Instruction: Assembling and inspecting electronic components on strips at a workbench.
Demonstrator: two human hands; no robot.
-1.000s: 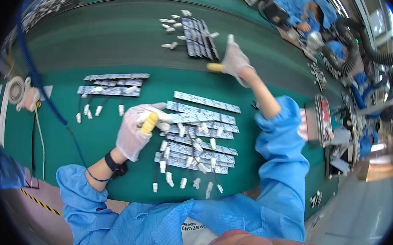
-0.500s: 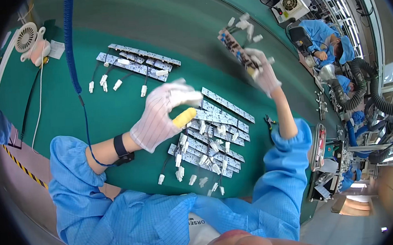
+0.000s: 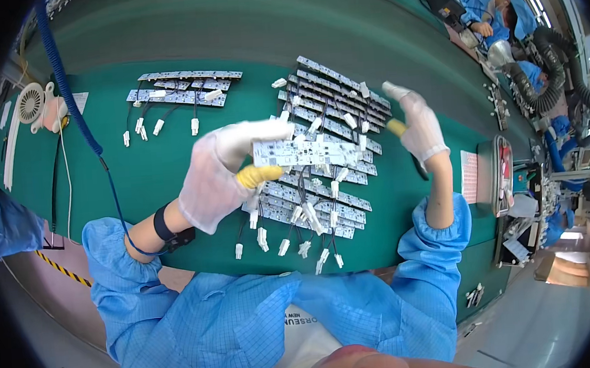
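My left hand (image 3: pixel 212 169), in a pale glove with a yellow finger cot on the thumb, pinches the left end of a white circuit board strip (image 3: pixel 299 152). The strip is held over a spread of similar circuit boards (image 3: pixel 342 223) with short dark leads and white plug connectors (image 3: pixel 323 257). At the right of these boards my right hand (image 3: pixel 422 126), gloved with a yellow-covered thumb, is open, its fingers stretched and holding nothing. A dark tool handle (image 3: pixel 419 167) lies by its wrist, partly hidden. My left wrist wears a black strap (image 3: pixel 163 224) with a blue cord.
Another group of circuit boards (image 3: pixel 186 96) lies at the far left of the green mat. A small fan (image 3: pixel 31 103) stands beyond it. The coiled blue cord (image 3: pixel 62 77) hangs down at the left. A metal tray (image 3: pixel 503 173) sits to the right. Co-workers (image 3: pixel 488 13) sit farther right.
My right hand has come back from the far right without the component-covered board it held. My left hand now holds a strip flat above the boards. The view has shifted.
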